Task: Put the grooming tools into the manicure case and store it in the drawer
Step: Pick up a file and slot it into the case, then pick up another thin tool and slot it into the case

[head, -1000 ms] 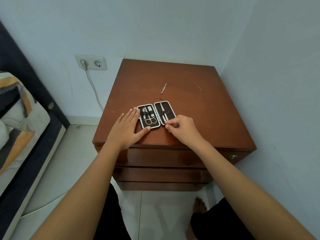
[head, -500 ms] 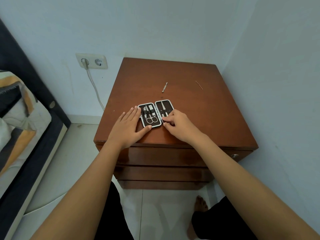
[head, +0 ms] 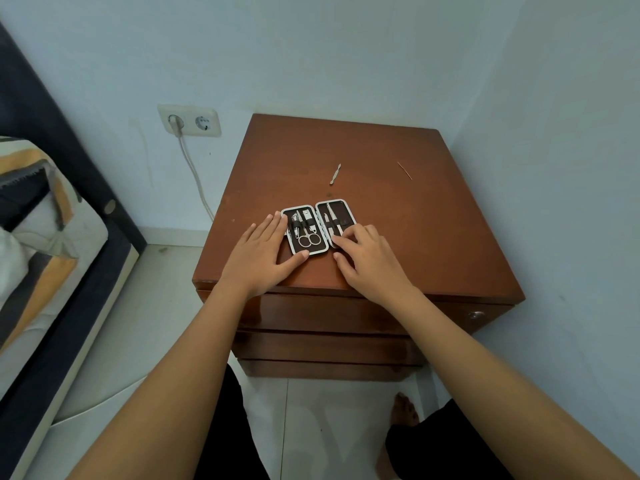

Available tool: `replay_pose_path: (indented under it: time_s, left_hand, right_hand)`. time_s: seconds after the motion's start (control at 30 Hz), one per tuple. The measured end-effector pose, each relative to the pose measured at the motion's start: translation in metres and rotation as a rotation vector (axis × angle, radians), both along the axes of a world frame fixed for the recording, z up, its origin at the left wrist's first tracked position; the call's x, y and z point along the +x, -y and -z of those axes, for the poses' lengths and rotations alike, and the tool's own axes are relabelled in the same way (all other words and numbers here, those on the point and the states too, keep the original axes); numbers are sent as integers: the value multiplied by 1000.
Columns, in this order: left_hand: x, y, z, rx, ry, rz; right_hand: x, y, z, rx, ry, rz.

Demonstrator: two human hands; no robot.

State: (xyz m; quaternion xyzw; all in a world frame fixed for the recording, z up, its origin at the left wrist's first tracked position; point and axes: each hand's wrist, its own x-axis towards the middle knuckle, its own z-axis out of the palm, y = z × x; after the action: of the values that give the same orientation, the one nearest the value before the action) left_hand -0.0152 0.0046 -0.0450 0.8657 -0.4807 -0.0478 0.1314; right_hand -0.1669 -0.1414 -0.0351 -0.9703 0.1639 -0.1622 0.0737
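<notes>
An open manicure case (head: 341, 211) with a white rim and dark lining lies on the brown nightstand (head: 398, 220). Its left half holds small scissors (head: 309, 239) and clippers; its right half holds a thin metal tool. My left hand (head: 263, 254) lies flat against the case's left edge, thumb at its near corner. My right hand (head: 369, 258) rests its fingertips on the near end of the right half, over the tool there. A loose silver tool (head: 335, 174) lies behind the case. A thin stick (head: 404, 170) lies far right.
The nightstand has closed drawers (head: 329, 313) below its top, with a round knob (head: 475, 314) at the right. Walls close in behind and on the right. A bed (head: 41, 244) stands at the left, and a wall socket (head: 189, 120) with a cord. My foot (head: 403, 410) is on the floor.
My right hand has slid forward onto the near end of the case's right half. My left hand stays flat beside the case.
</notes>
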Motion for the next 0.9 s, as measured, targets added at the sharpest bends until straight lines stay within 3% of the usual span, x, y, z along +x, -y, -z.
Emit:
replay_pose_path:
  time_s: [0.1,0.27,0.43,0.67,0.9]
  left_hand:
    - [0,0,-1,-4,-2,-2]
    - [0,0,1,-20,-8,3]
    - [2,1,2,-32,-1,6]
    - [3,1,4,-63,1,8]
    - [3,0,3,-66,-2,10]
  right_hand:
    - [1,2,1,10,25,-23]
    - [20,26,-5,264,251,66]
    - [72,70,-3,354,30,180]
    - [114,94,-13,375,-271,61]
    - [67,97,-10,397,-54,72]
